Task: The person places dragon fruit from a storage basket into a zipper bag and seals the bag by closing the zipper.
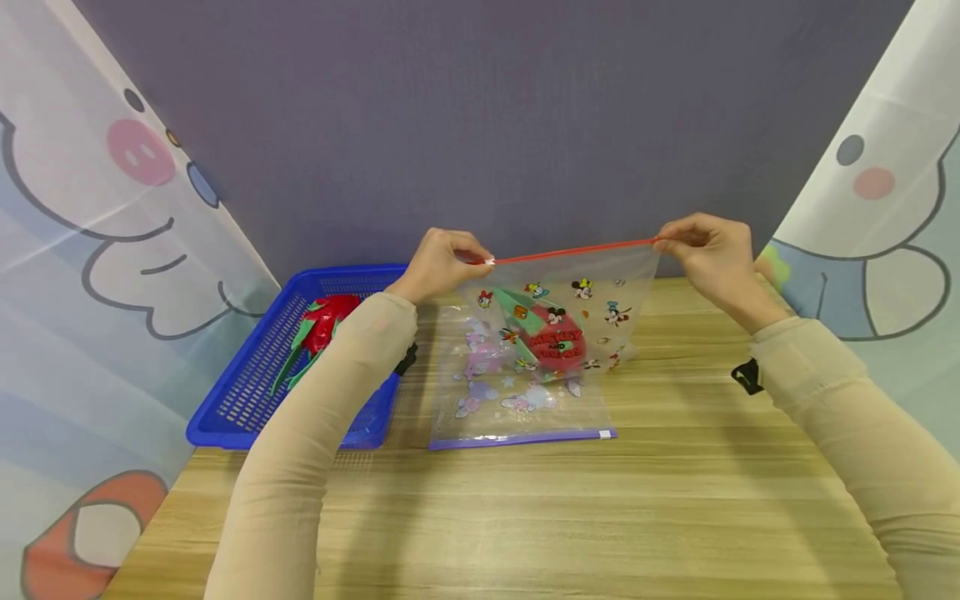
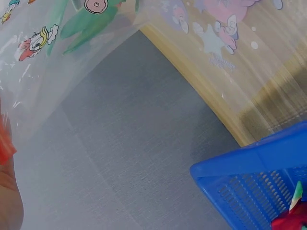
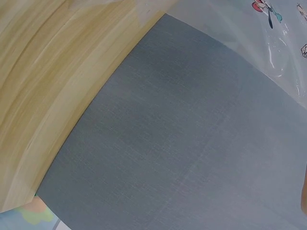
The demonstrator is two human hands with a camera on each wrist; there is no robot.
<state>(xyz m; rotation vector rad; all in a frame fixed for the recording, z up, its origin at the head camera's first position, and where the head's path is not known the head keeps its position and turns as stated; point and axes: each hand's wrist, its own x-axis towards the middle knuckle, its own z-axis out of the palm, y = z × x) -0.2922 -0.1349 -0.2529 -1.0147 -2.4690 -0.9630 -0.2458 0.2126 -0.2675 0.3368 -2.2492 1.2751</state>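
My left hand (image 1: 444,265) pinches the top left corner of a clear zipper bag (image 1: 637,292) by its red zip strip, at the white slider. At the strip's other end, my right hand (image 1: 712,254) pinches the top right corner. The bag hangs upright between both hands, with cartoon mouse prints on it. A red and green item (image 1: 561,346) shows through the plastic, its kind unclear. Under and in front of it, a second clear zipper bag (image 1: 517,421) with a purple strip lies flat on the table. The left wrist view catches green leaf-like parts (image 2: 91,31) inside the held bag.
A blue plastic basket (image 1: 232,408) stands at the left, partly behind my left arm, with red and green leafy items (image 1: 322,329) in it. The wooden table (image 1: 600,517) meets a grey panel (image 1: 510,125) at the back. Printed curtains (image 1: 90,350) hang at both sides.
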